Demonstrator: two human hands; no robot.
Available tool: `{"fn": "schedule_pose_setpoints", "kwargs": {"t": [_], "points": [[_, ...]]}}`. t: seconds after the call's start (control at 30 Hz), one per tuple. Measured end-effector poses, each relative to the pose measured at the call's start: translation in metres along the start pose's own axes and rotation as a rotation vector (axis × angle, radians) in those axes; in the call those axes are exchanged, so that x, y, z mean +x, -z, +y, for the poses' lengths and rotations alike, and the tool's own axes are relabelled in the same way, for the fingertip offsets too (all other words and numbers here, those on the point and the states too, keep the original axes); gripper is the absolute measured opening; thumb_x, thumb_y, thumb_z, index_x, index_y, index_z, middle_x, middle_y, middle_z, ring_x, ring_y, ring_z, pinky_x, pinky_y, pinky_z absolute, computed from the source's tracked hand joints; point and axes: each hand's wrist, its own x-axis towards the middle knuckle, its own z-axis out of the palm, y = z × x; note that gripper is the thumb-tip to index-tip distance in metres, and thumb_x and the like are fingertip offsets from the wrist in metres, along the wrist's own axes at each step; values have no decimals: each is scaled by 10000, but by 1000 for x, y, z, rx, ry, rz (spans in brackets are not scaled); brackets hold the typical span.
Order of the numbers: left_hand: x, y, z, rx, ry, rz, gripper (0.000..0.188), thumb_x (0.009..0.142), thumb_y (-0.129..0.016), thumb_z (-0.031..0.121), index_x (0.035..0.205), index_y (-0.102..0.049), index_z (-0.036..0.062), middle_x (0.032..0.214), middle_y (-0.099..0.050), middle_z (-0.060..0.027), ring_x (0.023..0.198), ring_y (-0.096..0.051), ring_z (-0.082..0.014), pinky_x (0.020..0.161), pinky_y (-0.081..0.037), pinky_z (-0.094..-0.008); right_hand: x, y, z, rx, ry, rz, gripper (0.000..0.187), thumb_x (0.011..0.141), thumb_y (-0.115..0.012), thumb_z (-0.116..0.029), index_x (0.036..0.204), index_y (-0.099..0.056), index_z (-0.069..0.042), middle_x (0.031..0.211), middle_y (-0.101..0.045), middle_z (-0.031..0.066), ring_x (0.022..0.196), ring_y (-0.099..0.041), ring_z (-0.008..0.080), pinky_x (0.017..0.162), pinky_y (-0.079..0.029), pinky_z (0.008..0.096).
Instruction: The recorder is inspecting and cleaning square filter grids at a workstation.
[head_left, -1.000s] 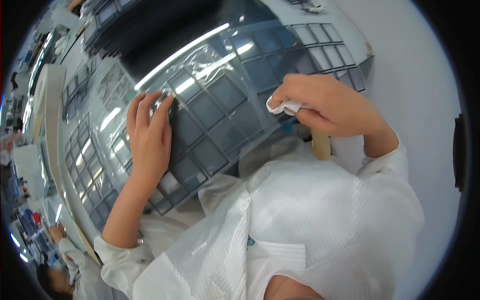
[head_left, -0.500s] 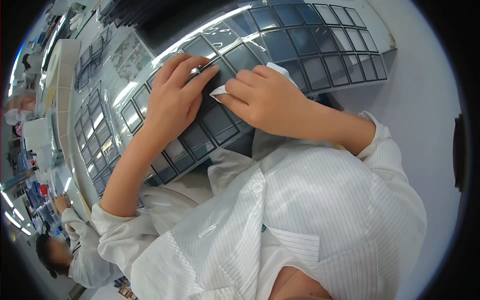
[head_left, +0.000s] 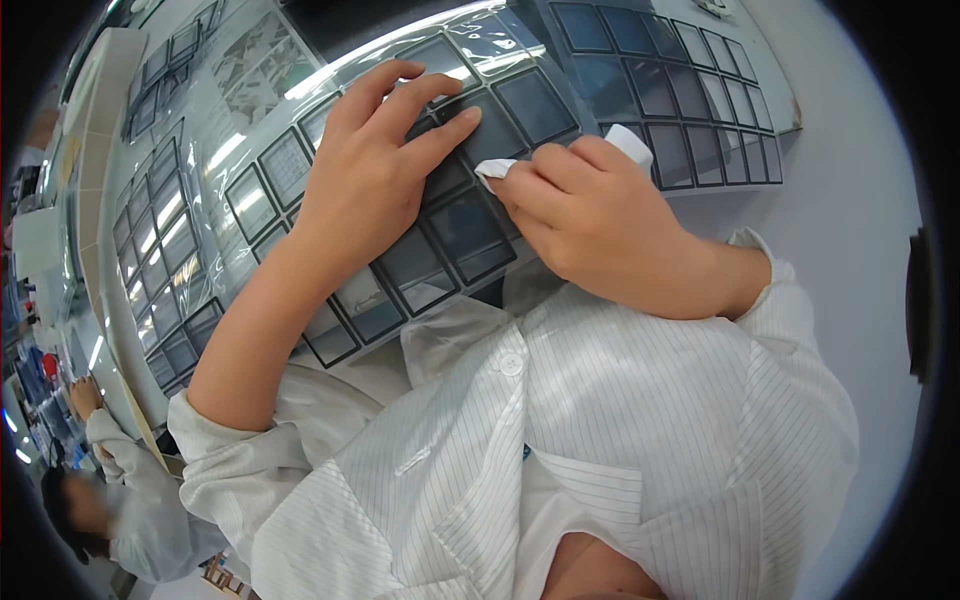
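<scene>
My left hand (head_left: 385, 150) is open above rows of flat, rectangular dark-framed panels. Its thumb and fingers are spread around a panel (head_left: 492, 128); whether the fingertips touch it I cannot tell. Just to the right, my right hand (head_left: 590, 210) is closed on a white cloth (head_left: 493, 170). One corner of the cloth sticks out by the thumb and another part shows behind the knuckles. Nearer to me lies a grey framed panel (head_left: 466, 236), with more panels beside it. My left hand and wrist hide some of the panels beneath.
More framed panels (head_left: 690, 100) stand in rows at the right end of the table. On the left, another group of panels (head_left: 165, 240) lies by shiny clear film (head_left: 225, 150). A co-worker (head_left: 140, 520) sits at the lower left.
My left hand's fingers have spread and lifted from their bent position near the panel edge. My right hand, with the cloth, has moved right, away from the left. The view has shifted slightly.
</scene>
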Motion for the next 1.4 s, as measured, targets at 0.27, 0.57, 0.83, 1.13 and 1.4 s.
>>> {"fn": "schedule_pose_setpoints", "kwargs": {"t": [0.27,0.57,0.83,1.13,1.4], "points": [[-1,5,-4,-167,-57,61,464,677,-563,-96,1035,-732,146,1153,-634,-41,1117,-555,-287,836,-502,-365,-14,3,12,128,-137,113,346,716,-672,-81,1060,-680,-39,911,-570,24,778,-544,168,663,-441,294],[-1,3,-6,-113,-48,76,320,620,-614,-59,875,-725,99,1060,-662,-19,1061,-592,-274,800,-526,-350,-5,-16,5,133,-114,197,308,733,-690,-109,1037,-699,-60,871,-551,7,769,-536,156,646,-424,282],[0,4,-1,-49,-83,52,360,674,-573,-57,936,-742,123,1078,-681,-22,1066,-599,-268,705,-514,-302,-1,-9,10,0,-25,88,102,787,-715,-120,872,-729,-66,833,-542,-35,728,-499,136,632,-397,278],[-2,6,-1,-20,-98,47,322,645,-604,-9,919,-730,103,1084,-680,-24,1065,-600,-282,849,-513,-356,-2,-8,15,-22,49,65,150,777,-729,-126,909,-731,-57,831,-540,-33,722,-499,139,627,-393,278],[-1,5,-2,-13,-97,47,306,653,-601,-11,909,-728,98,1082,-679,-28,1059,-602,-282,814,-520,-347,-4,6,23,225,63,44,320,716,-722,-102,1033,-718,-63,852,-571,-14,738,-517,151,622,-400,282]]}}
